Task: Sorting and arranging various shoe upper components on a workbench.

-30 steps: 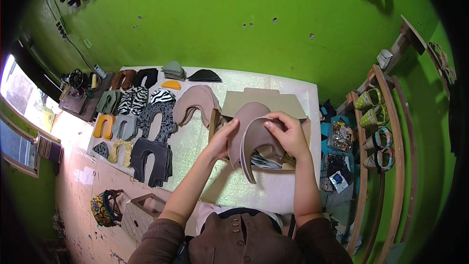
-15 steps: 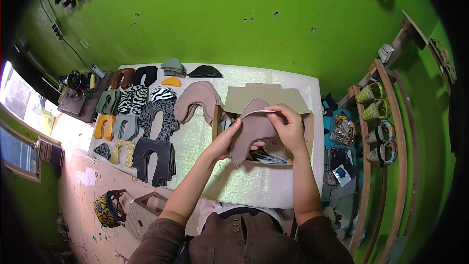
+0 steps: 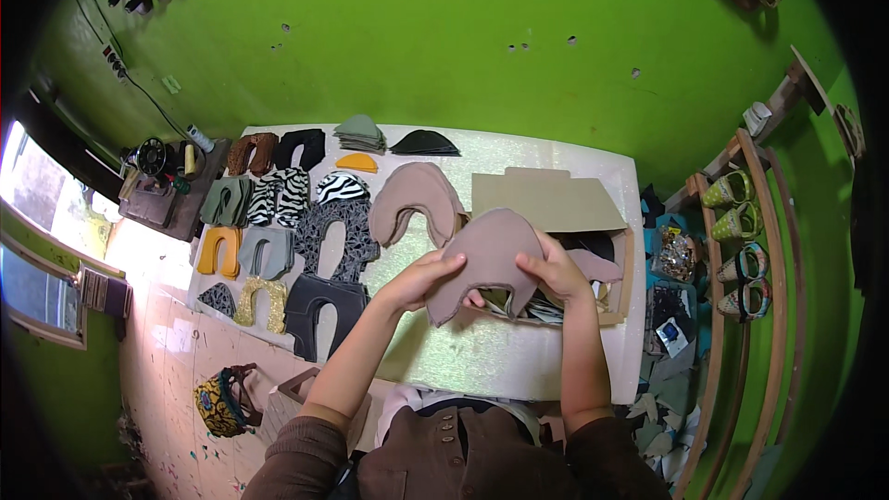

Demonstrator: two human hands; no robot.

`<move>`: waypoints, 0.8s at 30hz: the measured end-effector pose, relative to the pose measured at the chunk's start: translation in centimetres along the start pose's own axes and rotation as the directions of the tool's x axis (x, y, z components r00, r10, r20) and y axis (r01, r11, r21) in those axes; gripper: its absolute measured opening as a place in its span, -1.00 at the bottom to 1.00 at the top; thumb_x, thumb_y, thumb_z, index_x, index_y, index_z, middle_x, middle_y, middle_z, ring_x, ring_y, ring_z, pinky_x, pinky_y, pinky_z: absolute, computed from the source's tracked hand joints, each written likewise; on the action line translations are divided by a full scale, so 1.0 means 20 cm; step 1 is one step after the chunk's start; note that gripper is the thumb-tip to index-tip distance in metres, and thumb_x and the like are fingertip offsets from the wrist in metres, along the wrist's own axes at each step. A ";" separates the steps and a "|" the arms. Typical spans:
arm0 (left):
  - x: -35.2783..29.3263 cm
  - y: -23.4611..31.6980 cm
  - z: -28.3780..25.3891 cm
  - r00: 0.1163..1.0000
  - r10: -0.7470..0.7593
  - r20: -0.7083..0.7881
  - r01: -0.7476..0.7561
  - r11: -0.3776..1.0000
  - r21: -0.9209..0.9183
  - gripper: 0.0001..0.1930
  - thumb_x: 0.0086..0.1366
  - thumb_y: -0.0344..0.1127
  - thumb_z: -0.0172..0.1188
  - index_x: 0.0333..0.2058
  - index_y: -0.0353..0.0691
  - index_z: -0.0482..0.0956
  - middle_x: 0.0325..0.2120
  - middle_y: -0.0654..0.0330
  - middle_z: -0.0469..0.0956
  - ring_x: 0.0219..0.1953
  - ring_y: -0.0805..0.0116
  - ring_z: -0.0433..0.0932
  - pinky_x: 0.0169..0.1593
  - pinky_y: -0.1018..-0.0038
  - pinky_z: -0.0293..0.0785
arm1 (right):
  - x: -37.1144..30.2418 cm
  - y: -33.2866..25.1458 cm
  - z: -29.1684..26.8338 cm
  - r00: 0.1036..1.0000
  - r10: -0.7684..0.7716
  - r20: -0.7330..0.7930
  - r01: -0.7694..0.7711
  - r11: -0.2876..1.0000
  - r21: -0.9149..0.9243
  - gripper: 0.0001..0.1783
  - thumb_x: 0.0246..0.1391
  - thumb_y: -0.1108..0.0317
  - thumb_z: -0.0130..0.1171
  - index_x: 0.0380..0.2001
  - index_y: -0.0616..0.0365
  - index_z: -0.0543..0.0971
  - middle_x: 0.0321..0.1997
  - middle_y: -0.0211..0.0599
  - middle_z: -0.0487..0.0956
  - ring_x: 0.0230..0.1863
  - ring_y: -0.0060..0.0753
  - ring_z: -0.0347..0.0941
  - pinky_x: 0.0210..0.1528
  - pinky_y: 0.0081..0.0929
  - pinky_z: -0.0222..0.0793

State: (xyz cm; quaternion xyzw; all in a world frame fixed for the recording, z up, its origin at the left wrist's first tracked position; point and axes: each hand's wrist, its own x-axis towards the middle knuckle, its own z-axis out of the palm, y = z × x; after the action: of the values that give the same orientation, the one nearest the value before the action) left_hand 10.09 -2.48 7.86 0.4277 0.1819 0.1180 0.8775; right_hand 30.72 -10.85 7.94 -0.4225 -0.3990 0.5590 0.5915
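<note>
A taupe suede-like cutout (image 3: 489, 255), horseshoe-shaped, is held up over the open cardboard box (image 3: 619, 292) at the right of the white table (image 3: 482, 361). It's pinched at its left edge by the left hand (image 3: 419, 280) and at its right edge by the right hand (image 3: 554, 270). It looks light, thin and floppy, so it's probably best taken by the edges with both hands. One matching taupe piece (image 3: 415, 199) lies flat just beside it. Two zebra-print pieces (image 3: 278, 194) can be counted, plus one orange U-shape (image 3: 219, 251). More cutouts seem to be stacked in the box, but the count can't be made out.
</note>
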 end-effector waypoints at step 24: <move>0.01 0.01 -1.01 0.896 -0.261 -0.359 -0.011 0.796 -0.605 -0.61 0.25 -0.26 -0.18 -0.02 -0.38 0.20 -0.16 -0.03 0.36 -0.16 0.18 0.41 -0.10 0.28 0.41 | 0.62 0.69 0.45 0.854 0.338 -0.396 -0.365 0.931 0.008 -0.42 -0.10 0.50 -0.04 0.08 0.31 0.18 0.04 -0.12 0.32 -0.09 -0.48 0.30 -0.10 -0.64 0.22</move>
State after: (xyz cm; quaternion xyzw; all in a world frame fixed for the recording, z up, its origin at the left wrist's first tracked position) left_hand 1.84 12.02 -3.45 0.0827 0.3506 0.1991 0.9114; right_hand 18.37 2.19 -2.15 -0.6108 -0.2074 0.5481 0.5324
